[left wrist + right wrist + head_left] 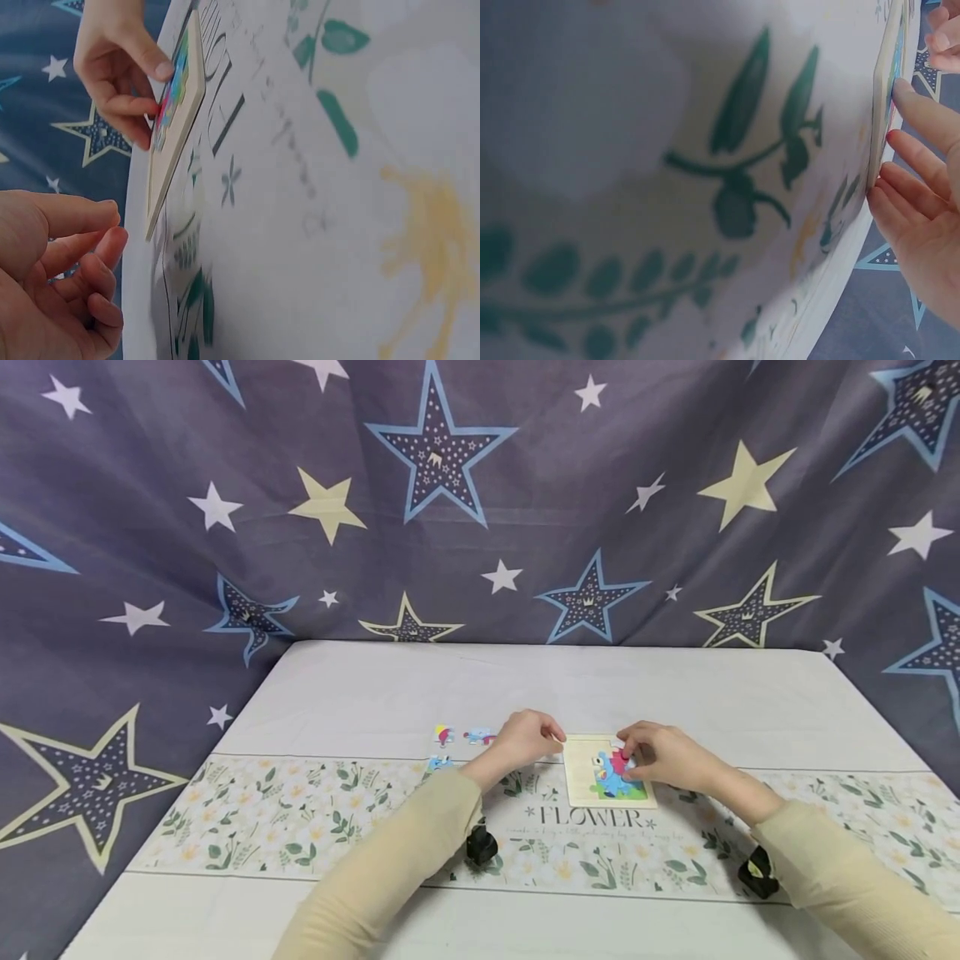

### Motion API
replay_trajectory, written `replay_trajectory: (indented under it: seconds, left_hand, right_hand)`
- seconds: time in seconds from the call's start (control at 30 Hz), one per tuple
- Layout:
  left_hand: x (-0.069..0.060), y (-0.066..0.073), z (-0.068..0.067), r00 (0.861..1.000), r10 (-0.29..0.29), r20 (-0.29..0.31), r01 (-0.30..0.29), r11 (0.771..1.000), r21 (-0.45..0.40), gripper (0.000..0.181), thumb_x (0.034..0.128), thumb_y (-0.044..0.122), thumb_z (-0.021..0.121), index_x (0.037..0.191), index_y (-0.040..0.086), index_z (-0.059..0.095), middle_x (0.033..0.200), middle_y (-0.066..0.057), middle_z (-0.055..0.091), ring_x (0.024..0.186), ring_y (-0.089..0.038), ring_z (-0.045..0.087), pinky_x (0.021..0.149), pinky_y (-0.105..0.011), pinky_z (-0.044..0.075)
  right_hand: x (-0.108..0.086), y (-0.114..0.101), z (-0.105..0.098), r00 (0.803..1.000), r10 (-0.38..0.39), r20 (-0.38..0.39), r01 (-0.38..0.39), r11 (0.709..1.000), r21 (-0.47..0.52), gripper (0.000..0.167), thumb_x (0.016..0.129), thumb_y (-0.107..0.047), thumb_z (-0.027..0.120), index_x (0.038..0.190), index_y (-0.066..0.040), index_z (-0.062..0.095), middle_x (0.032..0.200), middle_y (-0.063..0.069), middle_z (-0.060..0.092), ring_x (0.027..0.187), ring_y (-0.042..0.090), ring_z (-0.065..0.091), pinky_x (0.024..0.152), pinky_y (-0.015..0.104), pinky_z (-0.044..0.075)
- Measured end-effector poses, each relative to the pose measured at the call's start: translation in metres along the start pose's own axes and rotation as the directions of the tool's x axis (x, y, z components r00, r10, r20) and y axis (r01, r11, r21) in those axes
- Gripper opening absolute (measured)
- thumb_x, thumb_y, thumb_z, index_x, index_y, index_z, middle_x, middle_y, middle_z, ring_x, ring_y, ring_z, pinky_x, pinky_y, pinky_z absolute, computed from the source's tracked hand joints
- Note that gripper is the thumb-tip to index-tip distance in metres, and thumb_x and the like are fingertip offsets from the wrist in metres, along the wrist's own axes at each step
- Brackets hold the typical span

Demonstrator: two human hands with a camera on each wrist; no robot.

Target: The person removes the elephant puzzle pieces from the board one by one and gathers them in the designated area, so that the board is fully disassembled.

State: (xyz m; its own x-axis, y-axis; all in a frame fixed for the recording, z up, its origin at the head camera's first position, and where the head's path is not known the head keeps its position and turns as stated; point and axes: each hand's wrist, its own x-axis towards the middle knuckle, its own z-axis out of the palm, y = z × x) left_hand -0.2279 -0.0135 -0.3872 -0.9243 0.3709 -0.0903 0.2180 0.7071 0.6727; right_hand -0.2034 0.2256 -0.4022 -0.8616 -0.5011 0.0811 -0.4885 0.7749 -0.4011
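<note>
A flat wooden jigsaw board (pixel 581 781) lies on the tablecloth, with colourful puzzle pieces (pixel 611 777) fitted in its right part: blue, red and green. At its upper left corner is my left hand (pixel 522 739); in the left wrist view its fingers (pixel 82 214) are loosely bent with nothing between them. My right hand (pixel 671 756) reaches over the board's right side. Its thumb and fingertips touch the pieces there, spread apart, as the right wrist view of the fingers (pixel 922 161) also shows. The pieces beneath that hand are partly hidden.
Left of the board lie several loose puzzle pieces: a yellow and red one (pixel 444 735), a blue one (pixel 477 736) partly behind the left hand, and another blue one (pixel 438 762) by the left forearm. A star-patterned curtain (pixel 480 552) hangs behind the table.
</note>
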Motion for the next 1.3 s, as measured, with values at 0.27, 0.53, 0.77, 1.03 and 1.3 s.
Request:
replay_trajectory:
  seconds: [0.27, 0.53, 0.77, 1.03, 1.3]
  left_hand:
    - [0.005, 0.012, 0.013, 0.998, 0.038, 0.044, -0.036, 0.999, -0.040, 0.010, 0.0815, 0.016, 0.066, 0.090, 0.013, 0.069, 0.075, 0.005, 0.057, 0.068, -0.009, 0.049, 0.061, -0.019, 0.039]
    - [0.012, 0.017, 0.031, 0.993, 0.049, 0.104, -0.045, 0.998, -0.041, 0.020, 0.0800, 0.016, 0.068, 0.100, 0.014, 0.070, 0.079, 0.008, 0.061, 0.073, -0.005, 0.053, 0.069, -0.018, 0.042]
    - [0.011, 0.023, 0.038, 0.991, 0.037, 0.126, -0.042, 0.999, 0.035, 0.031, 0.0782, 0.019, 0.070, 0.108, 0.014, 0.067, 0.084, 0.007, 0.057, 0.075, -0.005, 0.050, 0.068, -0.018, 0.041]
    - [0.009, 0.025, 0.039, 0.983, 0.078, 0.166, -0.096, 0.990, 0.100, 0.041, 0.0762, 0.024, 0.073, 0.115, 0.014, 0.063, 0.091, 0.004, 0.053, 0.080, -0.007, 0.047, 0.071, -0.019, 0.039]
    - [0.009, 0.022, 0.039, 0.978, 0.093, 0.185, -0.115, 0.987, 0.116, 0.041, 0.0771, 0.025, 0.072, 0.116, 0.015, 0.062, 0.096, 0.004, 0.053, 0.084, -0.006, 0.048, 0.076, -0.020, 0.041]
  right_hand:
    - [0.003, -0.001, -0.002, 1.000, 0.003, 0.026, -0.003, 1.000, -0.010, 0.014, 0.073, -0.023, 0.075, 0.075, -0.017, 0.062, 0.115, 0.016, 0.058, 0.106, 0.034, 0.054, 0.086, 0.046, 0.043]
    - [0.003, -0.003, -0.002, 1.000, -0.005, 0.022, 0.005, 1.000, -0.009, 0.015, 0.073, -0.022, 0.075, 0.078, -0.017, 0.061, 0.116, 0.016, 0.057, 0.107, 0.035, 0.053, 0.089, 0.048, 0.042]
    - [0.000, -0.003, -0.002, 0.999, -0.038, 0.010, 0.038, 0.999, -0.012, 0.037, 0.074, -0.021, 0.075, 0.104, -0.005, 0.062, 0.112, 0.014, 0.058, 0.101, 0.029, 0.056, 0.085, 0.045, 0.045]
    - [0.000, -0.002, -0.004, 0.998, -0.026, 0.058, 0.027, 1.000, -0.016, 0.039, 0.076, -0.023, 0.073, 0.108, -0.003, 0.062, 0.119, 0.016, 0.055, 0.109, 0.035, 0.053, 0.089, 0.048, 0.042]
    - [-0.002, -0.004, -0.004, 0.996, -0.008, 0.093, 0.008, 1.000, -0.001, 0.053, 0.072, -0.034, 0.075, 0.111, -0.002, 0.061, 0.123, 0.017, 0.052, 0.110, 0.035, 0.051, 0.088, 0.048, 0.043]
